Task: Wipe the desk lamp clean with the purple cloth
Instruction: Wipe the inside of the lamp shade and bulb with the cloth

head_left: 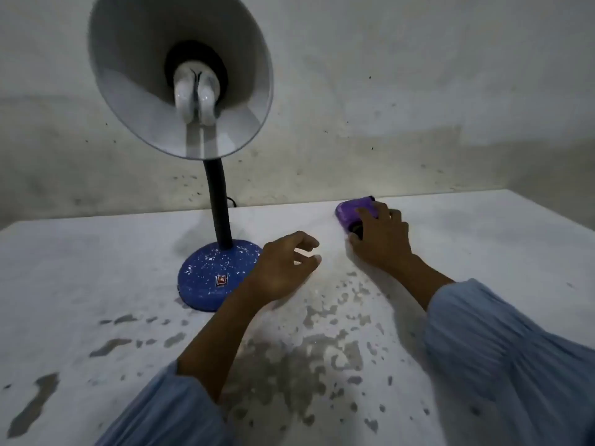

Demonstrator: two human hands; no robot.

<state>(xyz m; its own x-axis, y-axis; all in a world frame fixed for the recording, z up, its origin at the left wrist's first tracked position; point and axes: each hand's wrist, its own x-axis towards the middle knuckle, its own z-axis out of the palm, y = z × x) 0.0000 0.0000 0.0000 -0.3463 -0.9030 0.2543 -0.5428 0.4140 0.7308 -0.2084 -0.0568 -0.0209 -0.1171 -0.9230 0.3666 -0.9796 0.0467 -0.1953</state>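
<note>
I note both forearms extended forward, pale blue sleeves pushed back from the wrists. Left hand [283,268]: palm down, fingers loosely curled and parted, gripping nothing. Right hand [380,239]: reached further forward, palm down, fingers bent and closed over the purple cloth [354,210].

I see the desk lamp [206,175] upright on its speckled blue base, black neck, white shade tilted toward me; the bunched purple cloth [354,211] lies well right

2 bare hands; loose light-blue sleeves [502,358], gathered fabric, pushed up forearms; no rings visible.
</note>
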